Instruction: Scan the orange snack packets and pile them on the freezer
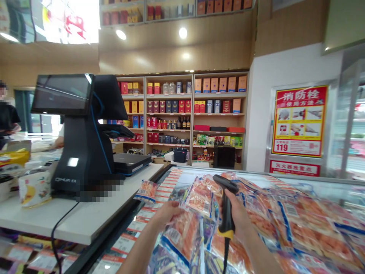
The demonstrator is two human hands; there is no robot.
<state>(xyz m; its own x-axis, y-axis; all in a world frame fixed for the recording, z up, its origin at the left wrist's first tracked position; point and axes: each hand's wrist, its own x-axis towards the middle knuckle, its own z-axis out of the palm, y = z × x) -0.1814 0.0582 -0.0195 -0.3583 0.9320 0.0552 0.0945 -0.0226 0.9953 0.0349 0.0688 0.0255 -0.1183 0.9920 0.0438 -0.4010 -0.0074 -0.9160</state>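
Note:
My right hand is wrapped around a black and yellow handheld barcode scanner, its head up and its cable hanging down. Just left of the scanner head, a clear packet of orange-pink food shows a barcode at its lower edge. My left hand has its fingers closed at the near left corner of that packet; the fingertips are partly hidden. Below my left hand lies another such packet with a blue border. Many similar packets are piled to the right of my right hand.
A white counter at left carries a black checkout terminal and a black scale-like device. One small packet lies on the label-lined edge. Shelves of boxes stand behind; a person is at far left.

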